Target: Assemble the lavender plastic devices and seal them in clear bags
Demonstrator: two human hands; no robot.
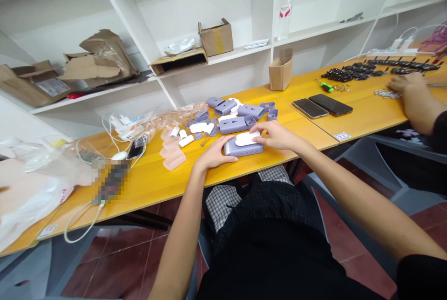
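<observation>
Near the table's front edge lies a purple plastic housing point(244, 150) with small perforations along its side. My left hand point(213, 153) is curved around its left end, thumb along the near side, holding it. A white oval plastic plate point(246, 139) sits over the top of the housing. My right hand point(274, 134) has its right end between thumb and fingers; whether the plate touches the housing everywhere I cannot tell. Just behind stand more purple housings point(233, 125), with white oval pieces point(198, 127) and white cylinders point(186, 140) to the left.
Pink flat pieces point(174, 157) and cables point(111, 134) lie to the left. On the right are two phones point(331, 104), a green screwdriver point(327, 87) and black parts point(352, 72), where another person's hand point(407, 82) rests. A small cardboard box point(281, 72) stands at the back.
</observation>
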